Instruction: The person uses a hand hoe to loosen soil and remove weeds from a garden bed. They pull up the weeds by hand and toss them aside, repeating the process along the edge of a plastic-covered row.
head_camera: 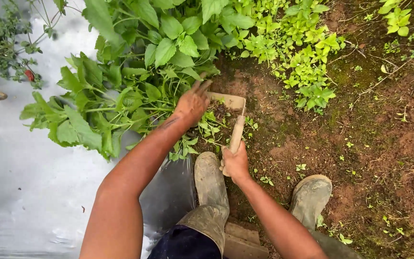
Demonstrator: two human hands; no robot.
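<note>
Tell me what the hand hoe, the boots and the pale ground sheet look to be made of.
Short hand hoe: pale wooden handle, flat blade probably metal, soil-caked. Tall muddy boots: likely rubber, smooth and seamless. Silvery ground sheet: seemingly plastic film, glossy and wrinkled.

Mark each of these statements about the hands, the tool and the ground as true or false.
1. The right hand grips the wooden handle of a small hoe. True.
2. The left hand rests on a boot. False: it reaches into the leafy plants, beside the hoe's blade.
3. Silver plastic sheet covers the ground on the left. True.
4. The person is barefoot. False: muddy rubber boots are worn.
</note>
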